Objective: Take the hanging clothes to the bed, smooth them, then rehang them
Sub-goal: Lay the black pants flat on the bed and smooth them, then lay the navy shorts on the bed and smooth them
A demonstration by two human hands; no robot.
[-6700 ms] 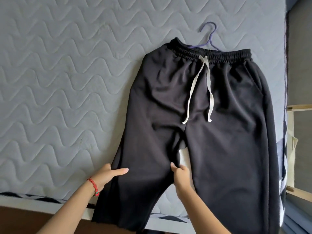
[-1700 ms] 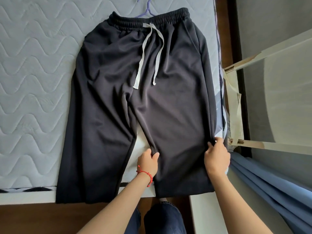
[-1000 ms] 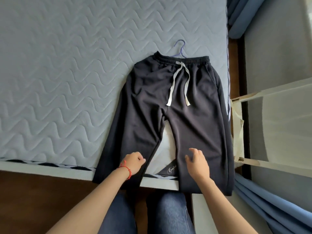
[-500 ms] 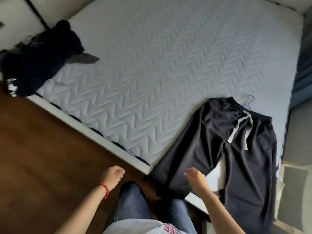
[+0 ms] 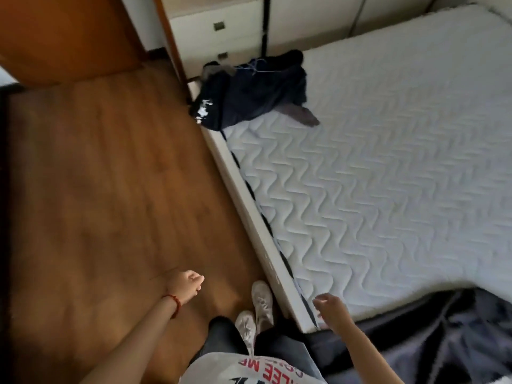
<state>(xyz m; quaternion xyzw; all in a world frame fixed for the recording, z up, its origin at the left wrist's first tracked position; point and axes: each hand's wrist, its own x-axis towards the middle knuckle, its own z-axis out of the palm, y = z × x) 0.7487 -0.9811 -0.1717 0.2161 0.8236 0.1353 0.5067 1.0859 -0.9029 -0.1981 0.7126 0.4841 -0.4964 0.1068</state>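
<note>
The fingers of the left hand (image 5: 185, 284) are curled loosely in and hold nothing; a red cord circles that wrist, and the hand hangs over the wood floor (image 5: 105, 189). The fingers of the right hand (image 5: 331, 306) are relaxed and half spread, also holding nothing, over the near corner of the bed (image 5: 388, 176) just beside its white frame edge. Right of that hand, the dark trousers (image 5: 443, 336) lie across the bed's near end, one part draped off the edge. Below stand two pale shoes (image 5: 256, 314) on the floor close to the frame. Well apart, at the bed's far corner, sits a crumpled dark pile of clothes (image 5: 249, 92), touching the mattress edge, with white drawers (image 5: 221, 34) behind it.
</note>
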